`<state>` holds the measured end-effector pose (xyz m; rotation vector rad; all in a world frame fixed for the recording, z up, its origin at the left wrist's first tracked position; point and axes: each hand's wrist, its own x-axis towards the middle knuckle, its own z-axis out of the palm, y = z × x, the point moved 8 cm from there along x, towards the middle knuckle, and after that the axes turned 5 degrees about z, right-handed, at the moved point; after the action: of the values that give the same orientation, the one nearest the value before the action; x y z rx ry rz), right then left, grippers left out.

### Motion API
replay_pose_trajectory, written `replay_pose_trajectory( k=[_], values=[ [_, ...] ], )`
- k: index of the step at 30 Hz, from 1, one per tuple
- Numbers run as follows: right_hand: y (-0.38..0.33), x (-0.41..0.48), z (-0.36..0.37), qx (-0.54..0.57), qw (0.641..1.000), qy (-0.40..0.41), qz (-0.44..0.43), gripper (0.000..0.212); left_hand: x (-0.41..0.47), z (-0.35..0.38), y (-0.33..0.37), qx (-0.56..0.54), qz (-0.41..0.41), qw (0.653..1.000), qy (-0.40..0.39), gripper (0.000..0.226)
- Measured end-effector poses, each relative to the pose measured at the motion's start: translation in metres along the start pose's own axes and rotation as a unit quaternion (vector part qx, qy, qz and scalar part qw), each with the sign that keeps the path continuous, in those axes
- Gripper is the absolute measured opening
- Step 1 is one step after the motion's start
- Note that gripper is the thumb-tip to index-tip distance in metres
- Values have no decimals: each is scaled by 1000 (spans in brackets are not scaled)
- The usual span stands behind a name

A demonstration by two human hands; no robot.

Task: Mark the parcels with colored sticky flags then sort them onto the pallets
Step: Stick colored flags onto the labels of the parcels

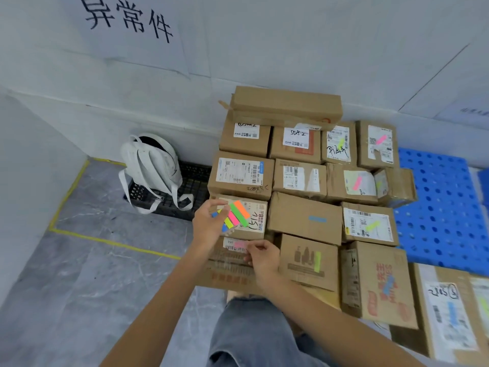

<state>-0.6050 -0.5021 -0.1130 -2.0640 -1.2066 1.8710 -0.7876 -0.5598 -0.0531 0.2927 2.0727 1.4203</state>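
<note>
Several cardboard parcels lie packed together on a blue pallet. My left hand holds a pad of colored sticky flags above a labelled parcel. My right hand presses a pink flag onto the white label of the nearest parcel, fingers pinched at the flag's end. Other parcels carry flags: pink, yellow-green, blue. Two boxes at the back show no flag.
A white backpack leans on a black crate by the wall at left. Yellow tape outlines a floor zone. A long box lies on top of the back row. More parcels sit at lower right.
</note>
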Motion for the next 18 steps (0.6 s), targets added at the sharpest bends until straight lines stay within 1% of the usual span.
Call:
replay_pose_trajectory(
  k=[4, 7, 10, 13, 15, 18],
  values=[
    [5, -2, 0, -73, 992, 82, -58, 15, -2, -6, 0, 11, 9, 1000, 14, 14],
    [6, -5, 3, -96, 988, 96, -77, 18, -5, -9, -4, 5, 2, 1000, 15, 16],
    [4, -4, 3, -134, 982, 101, -87, 17, -7, -12, -5, -1, 2, 1000, 17, 12],
    [3, -5, 3, -165, 975, 90, -115, 16, -9, -11, -8, -5, -8, 1000, 7, 10],
    [3, -7, 3, -164, 976, 54, -136, 15, -10, -11, -10, -12, -24, 1000, -2, 10],
    [-10, -16, -10, -171, 968, 20, -182, 11, -13, -5, -6, -26, -48, 997, -49, 9]
  ],
)
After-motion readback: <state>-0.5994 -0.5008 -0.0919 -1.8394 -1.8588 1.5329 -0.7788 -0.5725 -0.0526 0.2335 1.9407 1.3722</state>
